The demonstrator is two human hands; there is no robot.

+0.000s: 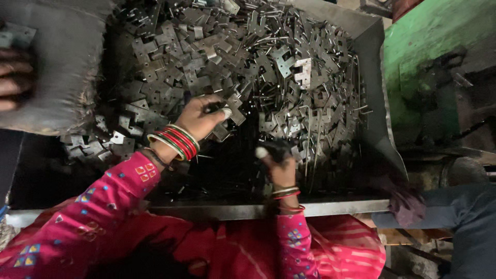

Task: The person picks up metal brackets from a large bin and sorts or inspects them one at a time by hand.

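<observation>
The left hand (199, 120) reaches into a heap of small stamped metal pieces (217, 57), flat grey plates with notches and punched holes, and its fingers are curled around one such plate (232, 106) at the near edge of the heap. The right hand (279, 160) is raised just beside it, closed on a dark object (279, 147) that is too shadowed to identify; only a pale fingertip shows clearly. Red, green and white bangles (175, 140) ring the left wrist, thinner ones (287, 194) the right, and pink patterned sleeves (103, 206) cover both arms. The pieces fill a large metal tray (374, 67) with sloping grey walls; thin metal rods (315, 139) are mixed in on the right side. The bottom of the tray between the two hands is black and unreadable. The tray's near rim (232, 211) crosses in front of the right forearm. At upper left a grey sack (62, 62) lies over the tray's edge, and another person's fingers (13, 77), cut off by the frame, grip it together with a small plate. To the right stands a green-painted machine body (434, 41) with dark, grimy parts below. At lower right a dark blue trouser leg (465, 222) of another person is partly visible. Lighting is dim throughout.
</observation>
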